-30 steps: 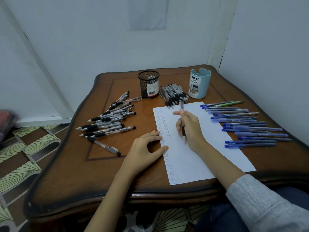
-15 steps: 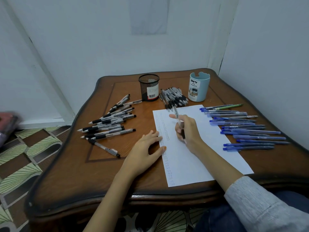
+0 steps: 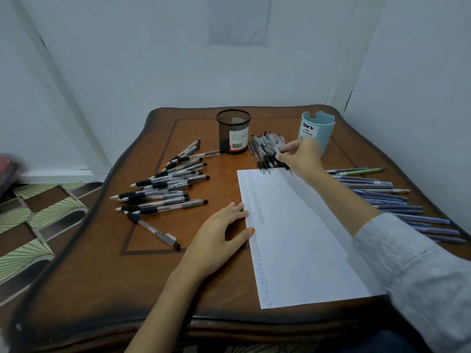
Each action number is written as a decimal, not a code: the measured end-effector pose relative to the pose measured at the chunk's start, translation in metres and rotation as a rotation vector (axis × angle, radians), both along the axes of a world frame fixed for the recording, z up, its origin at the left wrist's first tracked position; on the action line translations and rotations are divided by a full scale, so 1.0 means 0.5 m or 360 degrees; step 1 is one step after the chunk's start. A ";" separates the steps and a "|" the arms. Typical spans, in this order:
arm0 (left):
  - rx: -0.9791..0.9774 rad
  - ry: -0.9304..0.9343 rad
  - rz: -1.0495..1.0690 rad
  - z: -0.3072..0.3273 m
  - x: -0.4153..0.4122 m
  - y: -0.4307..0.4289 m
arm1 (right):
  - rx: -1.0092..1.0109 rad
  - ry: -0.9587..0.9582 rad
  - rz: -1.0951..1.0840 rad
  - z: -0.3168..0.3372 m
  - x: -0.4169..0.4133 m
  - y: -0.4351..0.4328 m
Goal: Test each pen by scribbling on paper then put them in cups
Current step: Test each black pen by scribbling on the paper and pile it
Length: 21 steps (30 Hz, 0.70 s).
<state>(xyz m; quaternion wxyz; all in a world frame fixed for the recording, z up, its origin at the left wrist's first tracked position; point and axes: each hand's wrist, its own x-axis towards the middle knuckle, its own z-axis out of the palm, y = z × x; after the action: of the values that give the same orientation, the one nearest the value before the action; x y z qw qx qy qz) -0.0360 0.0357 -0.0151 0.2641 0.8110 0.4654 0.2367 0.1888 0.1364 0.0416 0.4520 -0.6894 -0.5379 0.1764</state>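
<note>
1. Pens [image 3: 266,151], head view: a heap of black-grip ones lies on the desk [image 3: 102,276] between the black mesh cup [image 3: 233,131] and the blue cup [image 3: 317,126]. The heap's near ends touch the far edge of the paper [image 3: 293,238].
2. The right hand [image 3: 300,159] reaches over that heap, in front of the blue cup. Its fingers [image 3: 288,148] draw toward the thumb right at the pens. The hand is blurred, so it cannot be told whether a pen is pinched or only touched.
3. The left hand [image 3: 219,235] lies palm down on the desk, its fingers [image 3: 237,207] straight and relaxed. Fingertips and thumb rest on the paper's left edge, and the hand holds nothing.
4. The paper runs lengthwise toward the person, with its near corner at the desk's front edge. A column of small scribbles [image 3: 256,212] runs down its left margin.
5. A second spread of black pens [image 3: 163,189] lies left of the paper. A single pen [image 3: 153,229] lies slanted just beside its near end.
6. The blue pens [image 3: 387,200] lie in a row right of the paper, partly behind the right forearm and grey sleeve [image 3: 407,263]. A green pen [image 3: 362,171] lies at the row's far end.
7. Both cups stand upright at the far side of the desk. The mesh cup carries a barcode label, and the blue cup's label reads DIY.
8. Patterned floor tiles [image 3: 38,225] show left of the desk.
</note>
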 end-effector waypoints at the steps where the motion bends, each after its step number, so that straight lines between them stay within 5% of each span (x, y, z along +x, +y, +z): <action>1: 0.0001 -0.0013 0.0000 0.000 0.000 0.001 | 0.0033 -0.0075 -0.0025 0.003 -0.002 0.015; 10: 0.0046 -0.0096 0.0026 -0.010 -0.004 0.007 | -0.0072 -0.0605 0.0049 -0.010 -0.009 0.128; 21: 0.0024 -0.0067 0.0037 -0.001 0.000 0.003 | -0.0071 -0.0636 0.0206 -0.005 -0.009 0.077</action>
<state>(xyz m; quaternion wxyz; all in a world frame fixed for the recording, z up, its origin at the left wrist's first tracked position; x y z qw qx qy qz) -0.0363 0.0370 -0.0154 0.2650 0.8023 0.4673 0.2602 0.1845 0.1748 0.0394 0.3087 -0.6845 -0.6560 0.0768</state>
